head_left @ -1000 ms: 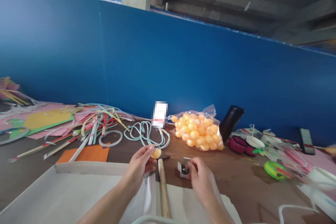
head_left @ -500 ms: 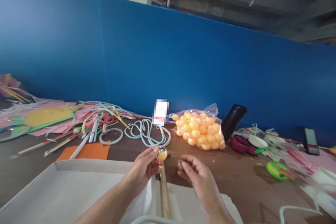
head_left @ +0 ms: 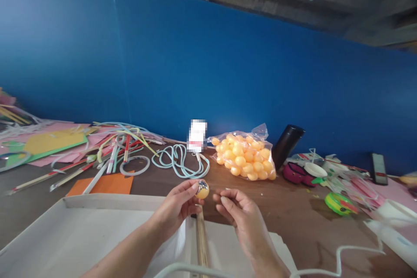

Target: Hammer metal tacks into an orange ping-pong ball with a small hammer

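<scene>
My left hand point(head_left: 182, 202) pinches an orange ping-pong ball point(head_left: 204, 192) between thumb and fingers. Small shiny silver pieces cover part of the ball's upper side. Just right of it, apart from the ball, is my right hand point(head_left: 241, 213), its thumb and fingertips pressed together. Whatever sits between those fingertips is too small to make out. Both hands hover over the near edge of the brown table, above a wooden strip point(head_left: 202, 243) and white sheets point(head_left: 228, 243). Behind them lies a clear bag of orange balls point(head_left: 244, 158).
A white box lid point(head_left: 114, 200) occupies the near left. Beyond it are orange paper point(head_left: 114, 184), coiled pale-blue tubing point(head_left: 176, 160) and a heap of sticks and coloured sheets. A black cylinder point(head_left: 288, 145), green tape measure point(head_left: 340, 204), phone point(head_left: 379, 169) and white cup point(head_left: 315, 170) stand rightward.
My right hand has shifted slightly left, nearer the ball. The small pale piece seen at its fingertips before no longer shows. The ball has turned a little in my left hand.
</scene>
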The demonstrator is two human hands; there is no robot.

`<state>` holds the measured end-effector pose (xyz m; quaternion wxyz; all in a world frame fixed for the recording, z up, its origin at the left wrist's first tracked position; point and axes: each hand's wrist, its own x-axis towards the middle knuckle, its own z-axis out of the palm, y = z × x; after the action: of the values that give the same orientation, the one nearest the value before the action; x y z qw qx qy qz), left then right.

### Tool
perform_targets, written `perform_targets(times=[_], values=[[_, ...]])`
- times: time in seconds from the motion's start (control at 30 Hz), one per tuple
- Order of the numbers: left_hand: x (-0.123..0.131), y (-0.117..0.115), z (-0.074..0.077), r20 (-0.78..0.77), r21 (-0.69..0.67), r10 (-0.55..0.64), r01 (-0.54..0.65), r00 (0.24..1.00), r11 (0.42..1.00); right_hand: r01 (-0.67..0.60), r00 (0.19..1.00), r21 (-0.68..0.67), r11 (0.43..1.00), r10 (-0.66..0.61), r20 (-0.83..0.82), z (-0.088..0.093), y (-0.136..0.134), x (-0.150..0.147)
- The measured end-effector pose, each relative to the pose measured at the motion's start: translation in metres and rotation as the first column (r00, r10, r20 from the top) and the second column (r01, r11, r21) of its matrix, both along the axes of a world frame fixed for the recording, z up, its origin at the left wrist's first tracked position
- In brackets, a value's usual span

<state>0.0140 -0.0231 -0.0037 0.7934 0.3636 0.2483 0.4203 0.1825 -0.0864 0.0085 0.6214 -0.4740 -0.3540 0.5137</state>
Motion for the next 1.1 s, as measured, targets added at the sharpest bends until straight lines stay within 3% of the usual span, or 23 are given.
perform_targets(times=[0.23, 0.5, 1.1], values=[[0.001, -0.001, 0.001, 0.006, -0.002, -0.021, 0.021, 1.000, 1.000, -0.119, 0.990, -0.096, 0.988, 0.112, -0.082, 0.006, -0.002, -0.007], [0.003, -0.006, 0.008, -0.024, 0.061, -0.058, 0.060, 0.998, 0.996, -0.178, 0.983, -0.031, 0.984, 0.176, -0.042, 0.008, -0.006, -0.019], [0.003, -0.009, 0.011, -0.171, 0.133, -0.019, 0.042, 0.985, 0.990, -0.111, 0.989, -0.034, 0.993, 0.107, -0.101, 0.001, 0.001, -0.019]])
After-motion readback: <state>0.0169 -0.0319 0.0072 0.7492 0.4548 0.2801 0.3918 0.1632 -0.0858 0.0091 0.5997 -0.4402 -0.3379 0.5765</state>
